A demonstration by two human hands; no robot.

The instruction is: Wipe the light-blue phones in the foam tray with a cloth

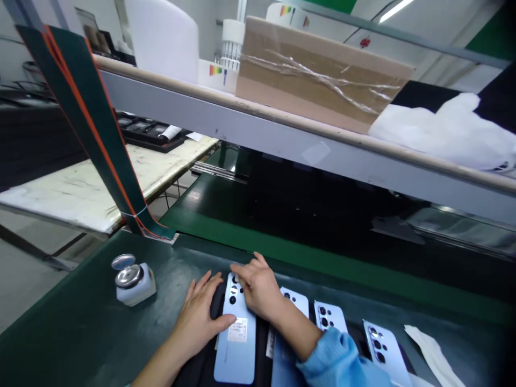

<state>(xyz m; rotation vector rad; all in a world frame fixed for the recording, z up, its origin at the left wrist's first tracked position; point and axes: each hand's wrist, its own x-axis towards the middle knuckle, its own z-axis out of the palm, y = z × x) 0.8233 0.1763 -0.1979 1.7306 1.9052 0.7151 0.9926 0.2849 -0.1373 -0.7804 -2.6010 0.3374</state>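
Glossy, oblong phone [235,359] — fingers [246,272] atop.

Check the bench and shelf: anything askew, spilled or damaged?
No obvious spill or damage. Slightly odd: the dispenser bottle at left has its metal lid flipped up, and tape on the shelf's cardboard box looks wrinkled. The phone at the right hand looks intact where visible.

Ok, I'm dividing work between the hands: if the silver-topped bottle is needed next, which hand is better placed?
Probably the left hand: it is nearer the bottle, which stands left of the handled phone. The right hand is farther away, at that phone's camera lenses.
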